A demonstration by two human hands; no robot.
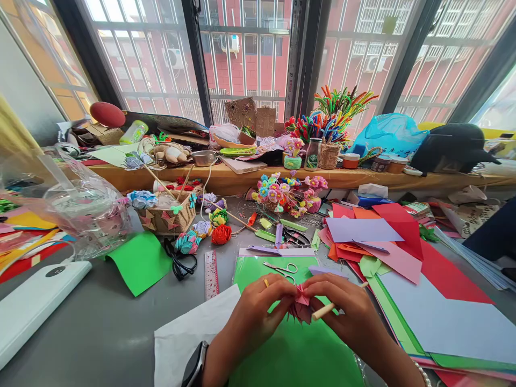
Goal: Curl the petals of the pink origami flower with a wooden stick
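Between my two hands is a pink folded-paper flower (301, 302) with pointed petals. My left hand (262, 301), closed, pinches its left side with thumb and fingertips. The fingers of my right hand (346, 303) are closed on its right side. A pale wooden stick (323, 312) also runs through my right hand, its blunt end pointing down and left. Under the hands lies a green sheet (296, 349). Just beyond them rest scissors (281, 268) with pale handles. A white sheet (193, 336) lies by my left forearm.
Coloured paper sheets (451, 317) are piled at right. A pink-patterned ruler (211, 274), black cable (180, 260) and green paper (139, 263) lie leftward. Paper roses (221, 234) and a basket (167, 219) stand farther back. A white power bank (44, 306) sits far left.
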